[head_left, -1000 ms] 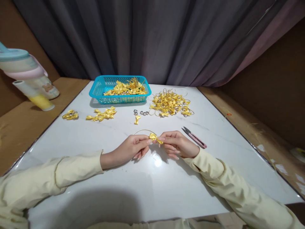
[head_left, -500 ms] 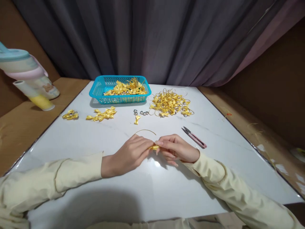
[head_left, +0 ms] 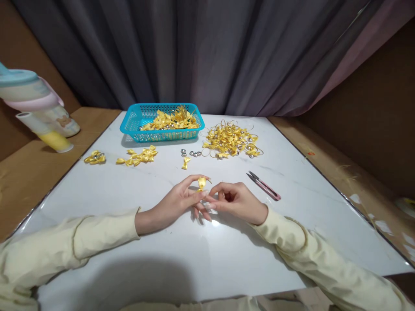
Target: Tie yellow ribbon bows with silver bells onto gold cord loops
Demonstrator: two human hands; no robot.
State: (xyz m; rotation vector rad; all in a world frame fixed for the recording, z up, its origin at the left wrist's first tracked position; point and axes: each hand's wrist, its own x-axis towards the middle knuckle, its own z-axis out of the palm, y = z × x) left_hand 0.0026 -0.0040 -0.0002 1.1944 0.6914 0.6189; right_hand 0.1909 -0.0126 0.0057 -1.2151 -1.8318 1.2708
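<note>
Yellow bow (head_left: 202, 183) raised since earlier, clamped in left hand (head_left: 181, 196), right hand (head_left: 239, 201) just beside, its hold unclear

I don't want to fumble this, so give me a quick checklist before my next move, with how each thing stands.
1. Yellow bow secure in the left hand: ok, held between thumb and fingers.
2. Right hand free: cannot tell; its fingertips are close together by the left hand, hiding anything between them.
3. Snips out of both hands: ok, lying to the right of the right hand.
4. Snips' blades closed: not ok, the tips stand apart.
5. Small silver pieces in view: ok, lying beyond the hands.
6. Blue basket upright: ok.
</note>
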